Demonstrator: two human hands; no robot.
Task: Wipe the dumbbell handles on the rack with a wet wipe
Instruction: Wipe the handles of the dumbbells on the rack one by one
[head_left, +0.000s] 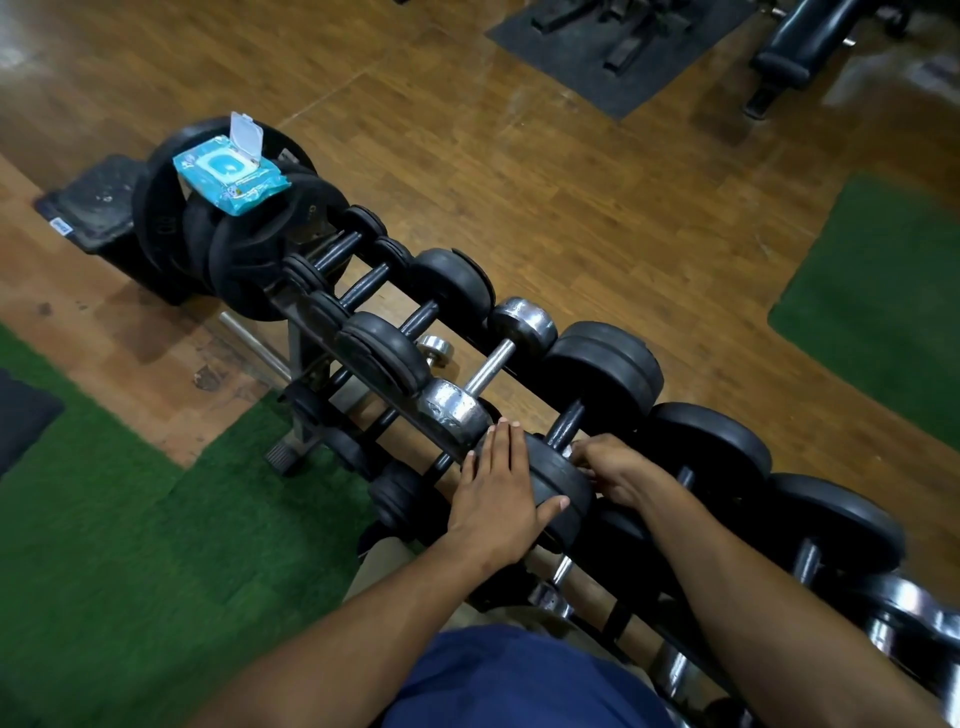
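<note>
On the rack (306, 317), black dumbbell (597, 395) has a dark handle (563, 423).

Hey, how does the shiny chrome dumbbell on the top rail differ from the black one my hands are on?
The chrome dumbbell has bright metal heads; the black dumbbell has dark, matte, wider heads. The chrome one's handle is pale and knurled, the black one's dark. Nothing touches the chrome one, while the left hand lies flat on the black one's near head and the right hand is at its handle. Both rest across the same rack.
</note>
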